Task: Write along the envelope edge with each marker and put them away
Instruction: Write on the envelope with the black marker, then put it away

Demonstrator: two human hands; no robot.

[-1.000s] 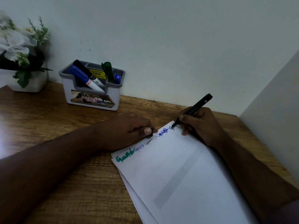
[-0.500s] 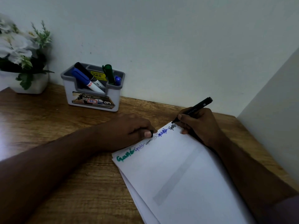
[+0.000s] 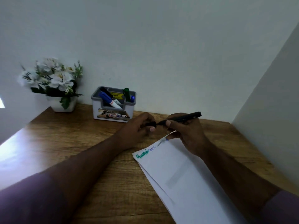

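Observation:
A white envelope (image 3: 182, 173) lies on the wooden desk, with green, blue and black writing along its top-left edge. My right hand (image 3: 187, 133) holds a black marker (image 3: 182, 118) almost level above the envelope's far corner, tip pointing left. My left hand (image 3: 139, 128) pinches the marker's black cap (image 3: 150, 124) right at that tip; cap and tip meet or nearly meet. A grey marker holder (image 3: 113, 109) stands at the back by the wall, with several markers in it: black, blue, green and another blue.
A white pot of white flowers (image 3: 55, 84) stands at the desk's back left corner. A white wall runs behind the desk, and a white panel (image 3: 271, 110) closes off the right side. More white sheets lie under the envelope.
My right hand has lifted the black marker off the envelope edge and turned it level. My left hand has left the envelope and brought the cap to the marker's tip.

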